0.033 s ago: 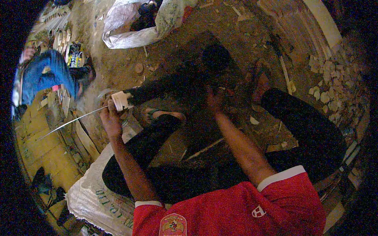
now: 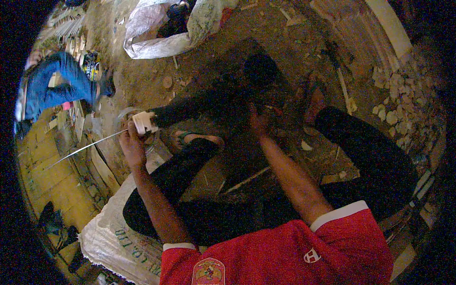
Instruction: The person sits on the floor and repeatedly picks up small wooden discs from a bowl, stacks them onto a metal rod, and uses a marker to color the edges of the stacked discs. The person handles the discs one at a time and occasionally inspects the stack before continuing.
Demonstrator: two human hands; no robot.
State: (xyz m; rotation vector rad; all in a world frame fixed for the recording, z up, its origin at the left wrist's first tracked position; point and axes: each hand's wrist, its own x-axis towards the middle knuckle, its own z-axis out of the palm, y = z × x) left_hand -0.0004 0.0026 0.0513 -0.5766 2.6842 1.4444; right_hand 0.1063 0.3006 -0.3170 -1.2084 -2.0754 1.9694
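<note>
My left hand [image 2: 131,145] is closed around a pale block [image 2: 144,122], wooden-looking, with a notched edge. A thin, bright rod or strip [image 2: 90,146] runs from beside these fingers toward the lower left; I cannot tell whether it joins the block. Just behind the block shows a blurred, curved pale shape [image 2: 126,112], its kind unclear. My right hand [image 2: 258,121] reaches into deep shadow near a small reddish thing [image 2: 271,110]. Darkness hides its fingers and anything they may hold.
A white sack [image 2: 161,47] with dark contents lies ahead. Another person's blue-clothed leg [image 2: 61,85] is at the left. Broken stones [image 2: 396,95] are heaped at the right. Under my left leg is a woven sack [image 2: 114,223]. My sandalled foot [image 2: 202,137] rests on the dirt floor.
The pale block in my left hand has shifted slightly to the left. The other person's blue-clothed leg has moved; my right arm looks the same.
</note>
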